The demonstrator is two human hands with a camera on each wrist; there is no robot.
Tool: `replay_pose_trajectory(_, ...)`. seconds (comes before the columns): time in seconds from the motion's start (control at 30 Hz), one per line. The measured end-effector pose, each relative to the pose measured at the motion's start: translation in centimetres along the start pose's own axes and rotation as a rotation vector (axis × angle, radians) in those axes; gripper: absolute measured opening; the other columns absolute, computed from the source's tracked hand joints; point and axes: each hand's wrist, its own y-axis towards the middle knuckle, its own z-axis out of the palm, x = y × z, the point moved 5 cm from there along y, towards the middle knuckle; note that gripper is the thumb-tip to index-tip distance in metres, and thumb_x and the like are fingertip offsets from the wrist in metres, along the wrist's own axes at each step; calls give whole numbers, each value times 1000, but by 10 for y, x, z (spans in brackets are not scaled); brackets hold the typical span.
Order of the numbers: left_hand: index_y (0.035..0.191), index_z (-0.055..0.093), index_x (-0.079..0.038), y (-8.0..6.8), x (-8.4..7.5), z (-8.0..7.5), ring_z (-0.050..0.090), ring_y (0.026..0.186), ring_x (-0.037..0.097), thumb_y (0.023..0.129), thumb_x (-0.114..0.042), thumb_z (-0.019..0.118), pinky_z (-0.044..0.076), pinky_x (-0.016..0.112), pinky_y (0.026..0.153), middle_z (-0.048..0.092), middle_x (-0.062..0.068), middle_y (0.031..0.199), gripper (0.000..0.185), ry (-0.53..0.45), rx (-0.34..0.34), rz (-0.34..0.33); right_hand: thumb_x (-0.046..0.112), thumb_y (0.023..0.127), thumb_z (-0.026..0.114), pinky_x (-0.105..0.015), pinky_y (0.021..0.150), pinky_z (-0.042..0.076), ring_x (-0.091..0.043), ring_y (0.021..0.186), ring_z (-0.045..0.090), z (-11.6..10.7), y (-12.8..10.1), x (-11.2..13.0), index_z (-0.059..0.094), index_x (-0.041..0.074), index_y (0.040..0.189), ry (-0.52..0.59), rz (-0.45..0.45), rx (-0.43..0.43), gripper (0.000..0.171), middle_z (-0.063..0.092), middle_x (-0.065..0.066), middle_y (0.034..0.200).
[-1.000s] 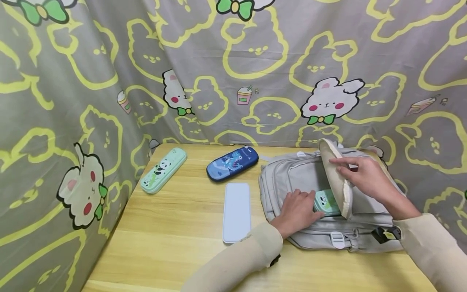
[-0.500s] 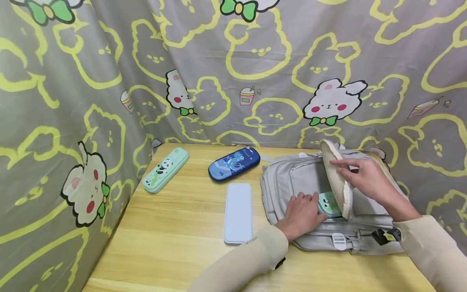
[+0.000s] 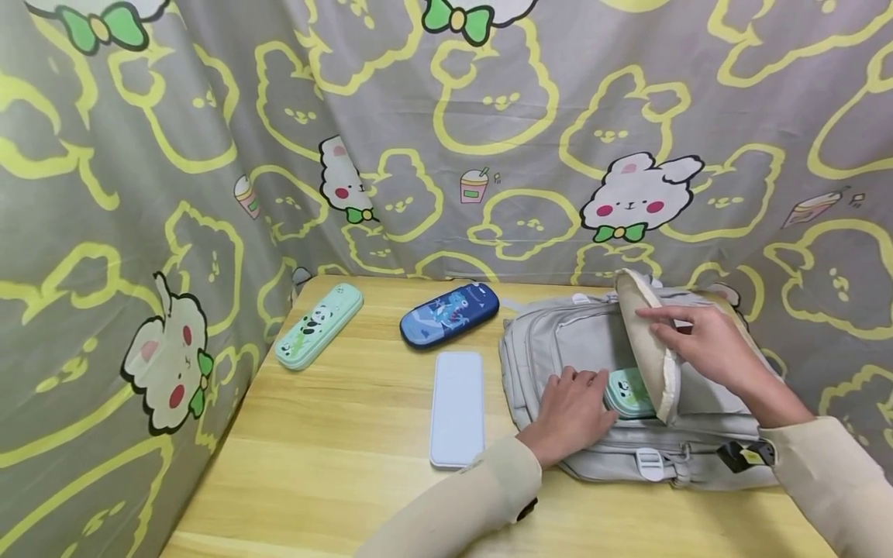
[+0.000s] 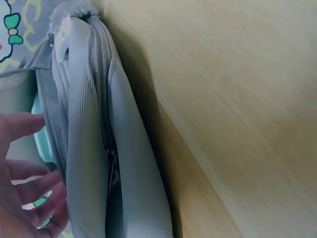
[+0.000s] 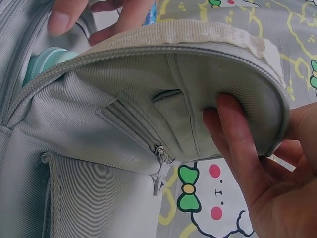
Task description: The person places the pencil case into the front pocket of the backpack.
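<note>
A grey backpack (image 3: 579,333) lies on the table at the right, its pocket unzipped. My right hand (image 3: 711,349) grips the edge of the raised beige backpack flap (image 3: 645,333); in the right wrist view, fingers (image 5: 235,129) lie on its grey lining. A mint-green pencil case (image 3: 631,391) with a panda print sits partly inside the pocket, its far part hidden by the flap. My left hand (image 3: 575,411) is at the case's near end, fingers loosely bent. The left wrist view shows these fingers (image 4: 27,124) spread apart beside the pocket's edge.
To the left on the wooden table (image 3: 335,449) lie a second mint panda pencil case (image 3: 319,325), a dark blue dinosaur pencil case (image 3: 449,314) and a plain pale-blue case (image 3: 456,409). A patterned grey curtain (image 3: 412,116) hangs behind and at the left.
The left hand shifts slightly about the end of the pencil case, which stays in the pocket. The right hand keeps the flap raised. The head view drifts a little.
</note>
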Motion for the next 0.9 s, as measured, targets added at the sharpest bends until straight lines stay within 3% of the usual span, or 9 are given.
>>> replay_pose_trajectory(0.2,154,60,-36,-9,15,-8,59,128,15,105,-50,67,49,31,98,65,-13,149,52,-48,-21,9,13,107,68,-31,45,39,-7,50,50,0,0,1,77,7,135,-3,-7,-7,30,72,-26,122)
replay_pose_trajectory(0.63,142,71,-34,-29,40,-18,58,129,17,103,-38,72,46,29,93,67,-10,148,40,-97,-99,-13,14,108,68,-32,44,37,-7,47,43,1,-1,1,77,7,135,-14,-10,-3,29,72,-26,122)
replay_pose_trajectory(0.9,139,73,-32,-43,53,-22,60,129,19,102,-39,72,47,31,92,67,-8,149,38,-33,-116,-16,15,108,67,-32,45,37,-7,50,44,0,-1,-1,77,7,136,-16,-3,8,30,71,-27,125)
